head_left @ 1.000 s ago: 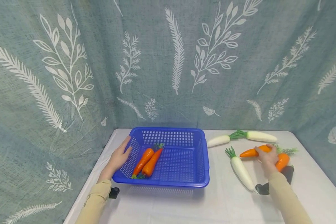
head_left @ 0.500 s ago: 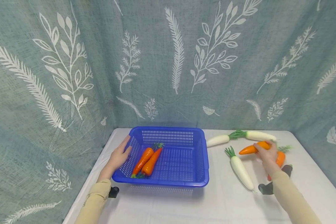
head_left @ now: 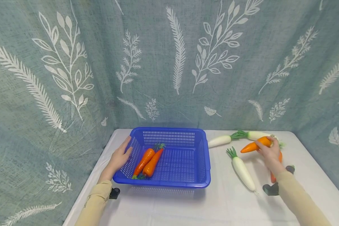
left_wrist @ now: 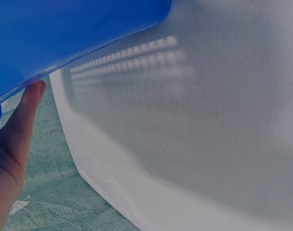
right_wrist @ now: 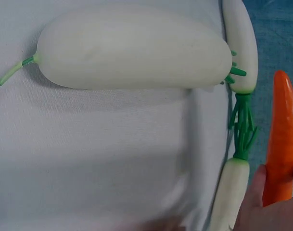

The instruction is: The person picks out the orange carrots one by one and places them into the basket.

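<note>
My left hand (head_left: 120,159) rests at the left rim of a blue plastic basket (head_left: 173,185), its visible fingers fairly straight. The left wrist view shows straight fingers (left_wrist: 28,110) against the basket's outer edge (left_wrist: 88,43). Inside lie two orange carrots (head_left: 144,161) with green tops. At the far right, my right hand (head_left: 271,154) pinches another carrot (head_left: 251,147) by its thick end, raised off the table, tip pointing left. Under and behind that hand lies a further carrot (head_left: 272,177), partly hidden. The right wrist view shows the held carrot (right_wrist: 283,134) between thumb and fingers.
One white radish (head_left: 243,172) lies between basket and right hand. Two more, a left radish (head_left: 220,141) and a right radish (head_left: 255,135), lie along the back edge with green tops meeting. A patterned green-blue curtain (head_left: 164,103) hangs behind the white table (head_left: 169,208).
My right hand has lifted the carrot from the table, up and slightly back, uncovering more of the carrot beneath. My left hand and the basket have stayed in place.
</note>
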A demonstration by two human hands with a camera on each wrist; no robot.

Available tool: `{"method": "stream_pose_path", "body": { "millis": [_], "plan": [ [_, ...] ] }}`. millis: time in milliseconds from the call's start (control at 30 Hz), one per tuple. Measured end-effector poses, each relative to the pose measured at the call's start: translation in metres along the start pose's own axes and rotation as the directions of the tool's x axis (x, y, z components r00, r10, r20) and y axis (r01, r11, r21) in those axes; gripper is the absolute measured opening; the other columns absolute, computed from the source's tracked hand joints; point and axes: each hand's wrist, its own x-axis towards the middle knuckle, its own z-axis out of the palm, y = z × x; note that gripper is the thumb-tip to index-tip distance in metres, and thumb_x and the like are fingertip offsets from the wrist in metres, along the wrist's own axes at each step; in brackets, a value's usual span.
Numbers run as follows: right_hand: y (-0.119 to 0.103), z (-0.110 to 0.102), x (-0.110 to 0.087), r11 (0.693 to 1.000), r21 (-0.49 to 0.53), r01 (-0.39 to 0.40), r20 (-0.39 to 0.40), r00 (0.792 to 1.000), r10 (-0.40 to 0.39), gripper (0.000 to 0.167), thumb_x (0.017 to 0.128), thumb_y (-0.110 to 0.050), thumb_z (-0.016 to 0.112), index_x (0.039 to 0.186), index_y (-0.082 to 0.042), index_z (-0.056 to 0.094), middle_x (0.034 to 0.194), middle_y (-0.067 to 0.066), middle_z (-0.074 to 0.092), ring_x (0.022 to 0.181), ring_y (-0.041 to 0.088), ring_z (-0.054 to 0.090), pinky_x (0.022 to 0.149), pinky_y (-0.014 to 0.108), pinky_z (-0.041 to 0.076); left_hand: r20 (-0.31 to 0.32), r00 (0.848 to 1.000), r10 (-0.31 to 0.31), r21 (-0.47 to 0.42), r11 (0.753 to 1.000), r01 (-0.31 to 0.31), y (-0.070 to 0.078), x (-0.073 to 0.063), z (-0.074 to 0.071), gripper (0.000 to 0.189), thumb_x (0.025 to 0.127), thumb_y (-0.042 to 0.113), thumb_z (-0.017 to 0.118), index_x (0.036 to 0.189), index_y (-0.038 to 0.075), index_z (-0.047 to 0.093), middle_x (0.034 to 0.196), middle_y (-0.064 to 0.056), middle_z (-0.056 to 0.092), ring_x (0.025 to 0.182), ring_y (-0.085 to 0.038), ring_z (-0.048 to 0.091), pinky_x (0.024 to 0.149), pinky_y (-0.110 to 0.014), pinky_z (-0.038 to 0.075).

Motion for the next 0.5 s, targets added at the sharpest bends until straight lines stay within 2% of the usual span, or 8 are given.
{"method": "stream_pose_path", "body": {
  "millis": [33,133,200,267,333,433,500],
  "plan": [
    [0.001,0.0,0.004,1.0,0.018,0.001,-0.002,1.0,-0.001,0.072,0.09,-0.025,0.064,0.147,-0.016,0.022,0.151,0.019,0.02,0.105,0.016,0.054,0.087,0.02,0.054,-0.001,1.0,0.001,-0.001,1.0,-0.001,0.0,0.0,0.0,0.053,0.102,0.015,0.037,0.15,0.0,0.021,0.155,-0.022,0.023,0.142,-0.04,0.024,0.117,-0.053,0.019],
    [0.02,-0.001,0.036,0.996,0.083,0.014,-0.013,1.0,-0.013,0.072,0.086,-0.024,0.069,0.145,-0.023,0.027,0.148,0.016,0.024,0.112,0.02,0.051,0.082,0.019,0.056,-0.002,1.0,0.002,-0.002,1.0,-0.002,0.0,0.001,0.0,0.053,0.102,0.015,0.037,0.15,0.0,0.022,0.155,-0.022,0.023,0.142,-0.04,0.024,0.117,-0.053,0.019],
    [0.034,-0.002,0.061,0.994,0.102,0.024,-0.02,1.0,-0.022,0.073,0.085,-0.025,0.07,0.145,-0.027,0.028,0.148,0.015,0.026,0.118,0.025,0.048,0.075,0.017,0.057,-0.002,1.0,0.002,-0.003,1.0,-0.002,0.0,0.001,0.0,0.053,0.101,0.015,0.038,0.149,0.0,0.022,0.155,-0.022,0.023,0.141,-0.041,0.024,0.117,-0.053,0.02],
    [0.045,-0.004,0.077,0.994,0.102,0.044,-0.03,0.999,-0.041,0.076,0.081,-0.032,0.074,0.143,-0.031,0.03,0.145,0.012,0.028,0.111,0.02,0.05,0.063,0.009,0.053,-0.002,1.0,0.0,-0.004,1.0,0.0,0.0,0.0,0.0,0.053,0.101,0.015,0.038,0.149,0.0,0.022,0.155,-0.022,0.023,0.141,-0.041,0.025,0.116,-0.053,0.02],
    [0.04,-0.004,0.073,0.996,0.085,0.041,-0.023,0.999,-0.039,0.078,0.08,-0.035,0.074,0.144,-0.031,0.029,0.144,0.013,0.029,0.108,0.018,0.051,0.063,0.01,0.054,-0.001,1.0,-0.001,-0.003,1.0,0.001,0.0,0.001,0.0,0.053,0.101,0.015,0.038,0.149,0.0,0.022,0.154,-0.022,0.023,0.141,-0.041,0.025,0.116,-0.053,0.02],
    [0.024,-0.004,0.049,0.997,0.053,0.051,-0.02,0.999,-0.05,0.077,0.08,-0.037,0.075,0.143,-0.027,0.031,0.135,0.014,0.034,0.095,0.011,0.053,0.068,0.014,0.056,0.003,1.0,-0.003,-0.003,1.0,0.003,-0.001,0.001,0.0,0.053,0.102,0.016,0.038,0.15,0.0,0.022,0.155,-0.021,0.023,0.141,-0.041,0.025,0.116,-0.054,0.02],
    [0.013,-0.004,0.035,0.998,0.027,0.055,-0.015,0.998,-0.055,0.075,0.082,-0.034,0.072,0.144,-0.024,0.031,0.132,0.014,0.036,0.093,0.011,0.053,0.073,0.017,0.057,0.005,1.0,-0.004,-0.002,1.0,0.004,-0.001,0.002,0.0,0.053,0.102,0.016,0.037,0.15,0.001,0.022,0.155,-0.021,0.023,0.141,-0.041,0.025,0.116,-0.054,0.021]
  ]
}}
